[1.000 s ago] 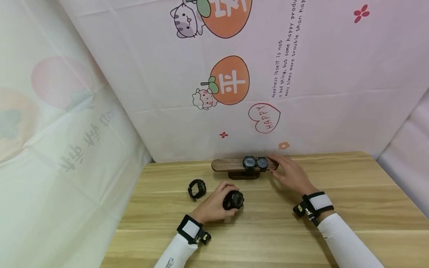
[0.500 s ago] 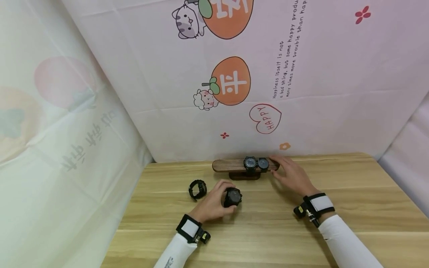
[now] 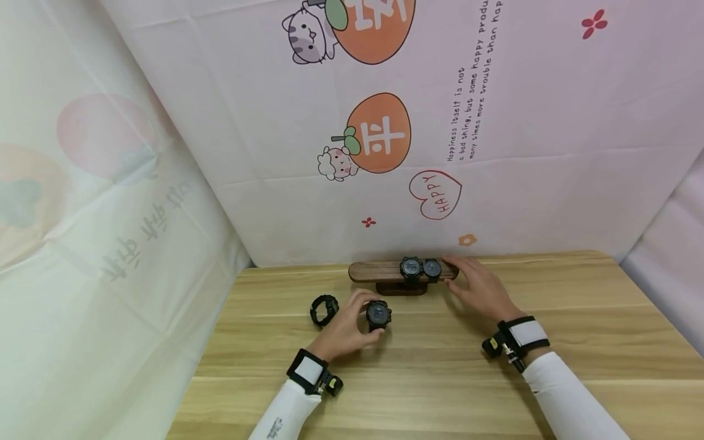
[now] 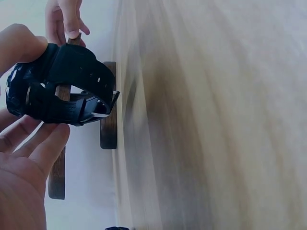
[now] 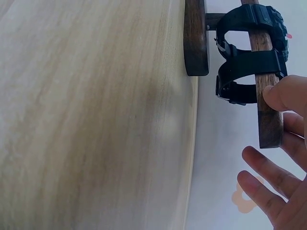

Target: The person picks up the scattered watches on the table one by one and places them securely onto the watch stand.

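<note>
My left hand holds a black wristwatch between thumb and fingers, its dial turned upward. In the left wrist view that watch has its strap buckled into a loop and is held off the table. A dark wooden watch stand stands at the table's back edge. Two black watches hang side by side on its bar, right of the middle. With thumb and fingers, my right hand grips the bar's right end; in the right wrist view the thumb lies on the bar and two fingers extend free.
Another black watch lies on the wooden table, left of my left hand. A printed white cloth rises right behind the stand, and a further cloth hangs along the left side.
My left hand has moved slightly away from me, toward the stand, and turned the watch so that its dial faces up. My right hand stays on the bar's end.
</note>
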The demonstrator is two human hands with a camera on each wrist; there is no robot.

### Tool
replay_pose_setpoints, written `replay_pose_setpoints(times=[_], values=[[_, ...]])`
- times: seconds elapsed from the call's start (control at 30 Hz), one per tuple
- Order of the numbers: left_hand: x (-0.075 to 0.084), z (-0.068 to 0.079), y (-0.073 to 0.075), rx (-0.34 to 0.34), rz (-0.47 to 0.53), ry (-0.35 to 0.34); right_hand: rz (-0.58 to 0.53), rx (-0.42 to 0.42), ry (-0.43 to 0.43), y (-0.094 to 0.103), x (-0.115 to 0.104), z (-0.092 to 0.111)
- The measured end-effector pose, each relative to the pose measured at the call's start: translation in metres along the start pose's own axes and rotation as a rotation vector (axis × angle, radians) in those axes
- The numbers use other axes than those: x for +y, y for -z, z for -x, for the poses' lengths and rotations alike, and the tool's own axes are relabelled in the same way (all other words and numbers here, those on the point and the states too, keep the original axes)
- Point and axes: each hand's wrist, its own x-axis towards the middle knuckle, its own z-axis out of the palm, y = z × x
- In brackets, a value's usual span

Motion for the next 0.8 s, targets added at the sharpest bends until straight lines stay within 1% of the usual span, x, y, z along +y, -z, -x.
replay_pose_setpoints(times=[0.13,0.27,0.43,0.47,0.6,0.67,0.7,0.8], values=[[-0.002,-0.001,0.003,0.010,0.021,0.002,0.003,-0.005,-0.004,0.000,0.001,0.000],[-0.004,-0.002,0.005,0.010,0.052,0.020,0.008,-0.008,-0.002,0.000,0.002,0.000],[-0.007,-0.002,0.007,0.033,0.053,0.016,0.007,-0.004,0.007,-0.001,0.002,0.001],[-0.003,-0.003,0.009,0.044,0.062,0.015,0.007,-0.004,0.007,-0.001,0.002,0.001],[-0.004,-0.005,0.012,0.056,0.072,0.028,0.003,-0.011,0.006,0.000,0.002,0.001],[-0.004,-0.006,0.014,0.059,0.063,0.043,0.002,-0.014,0.003,0.001,0.002,0.001],[-0.009,-0.006,0.013,0.056,0.047,0.053,0.002,-0.015,0.004,0.001,0.002,0.001],[-0.010,-0.006,0.015,0.075,0.005,0.071,0.002,-0.011,0.004,0.001,0.002,0.001]])
